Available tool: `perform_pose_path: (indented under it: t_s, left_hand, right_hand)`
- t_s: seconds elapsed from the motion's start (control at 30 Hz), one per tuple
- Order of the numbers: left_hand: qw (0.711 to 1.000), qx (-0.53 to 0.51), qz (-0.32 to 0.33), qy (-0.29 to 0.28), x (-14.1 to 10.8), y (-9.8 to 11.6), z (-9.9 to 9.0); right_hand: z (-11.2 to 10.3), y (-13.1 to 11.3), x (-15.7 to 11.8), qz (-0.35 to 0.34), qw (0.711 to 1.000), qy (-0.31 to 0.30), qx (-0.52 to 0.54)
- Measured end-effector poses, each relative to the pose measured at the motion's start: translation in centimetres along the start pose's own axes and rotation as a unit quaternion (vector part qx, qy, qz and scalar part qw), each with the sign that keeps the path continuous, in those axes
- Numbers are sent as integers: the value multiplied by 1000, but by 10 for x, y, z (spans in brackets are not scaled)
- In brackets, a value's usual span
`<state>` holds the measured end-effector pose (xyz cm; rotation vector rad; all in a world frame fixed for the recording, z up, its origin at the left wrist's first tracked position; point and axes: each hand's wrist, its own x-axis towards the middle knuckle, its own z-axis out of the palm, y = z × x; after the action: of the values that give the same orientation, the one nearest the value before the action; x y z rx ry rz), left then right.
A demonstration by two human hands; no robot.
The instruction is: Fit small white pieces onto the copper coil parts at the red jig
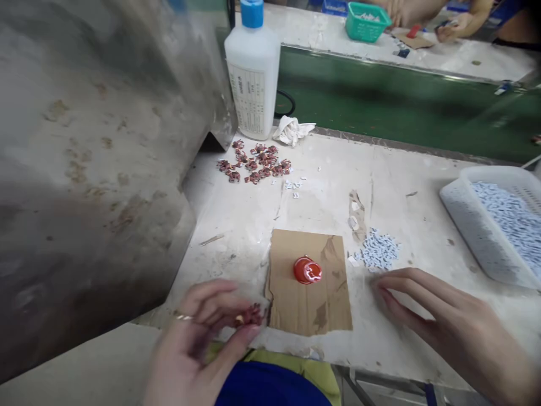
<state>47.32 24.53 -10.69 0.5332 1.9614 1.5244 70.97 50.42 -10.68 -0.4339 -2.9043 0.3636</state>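
My left hand (203, 332), a ring on one finger, holds a small dark red figure (250, 316) between thumb and fingers at the table's near edge. Its outline is slightly blurred. To the right, my right hand (439, 316) rests low over the table with thumb and fingertips together, just below a pile of tiny pale blue pieces (380, 249). Whatever is between those fingertips is hidden. Between the hands lies a piece of brown cardboard (291, 310), and on it stands a small red cap-like cup (307, 269) with a glossy wet look.
Several similar dark red figures (264, 160) lie further back beside a large white bottle (253, 73) with a blue cap and a crumpled white cloth (291, 131). A white basket (473, 237) of pale pieces stands right. A metal housing (105, 169) blocks the left. Another person's hands (460, 25) work beyond.
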Motion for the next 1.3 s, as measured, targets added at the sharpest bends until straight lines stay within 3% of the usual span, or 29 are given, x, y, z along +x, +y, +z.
perform_pose_path:
  t_s: [0.1, 0.2, 0.33, 0.53, 0.7, 0.87, 1.03, 1.17, 1.3]
  left_hand:
    - [996, -31, 20, -87, 18, 1, 8]
    - [994, -42, 22, -103, 27, 2, 11]
    - [994, -66, -4, -87, 26, -2, 12]
    - [986, 58, 139, -72, 29, -2, 13]
    - [979, 73, 168, -86, 27, -6, 9]
    - [965, 99, 235, -57, 28, -9, 7]
    - [960, 114, 251, -48, 26, -5, 13]
    - [968, 122, 215, -36, 22, -1, 22]
    - [964, 95, 244, -53, 22, 5, 31]
  right_hand:
    - [-1, -15, 16, 10, 997, 46, 53]
    - [-2, -31, 36, 29, 992, 57, 107]
    - [2, -45, 55, 38, 985, 51, 162]
    - [8, -51, 62, 9, 985, 54, 162]
    - [8, -54, 66, -7, 991, 59, 124]
    - [8, -54, 68, -21, 993, 62, 97]
    - [3, -60, 67, 11, 989, 69, 127]
    - [-4, -71, 64, 47, 975, 78, 201]
    - [-7, -81, 58, 11, 965, 36, 261]
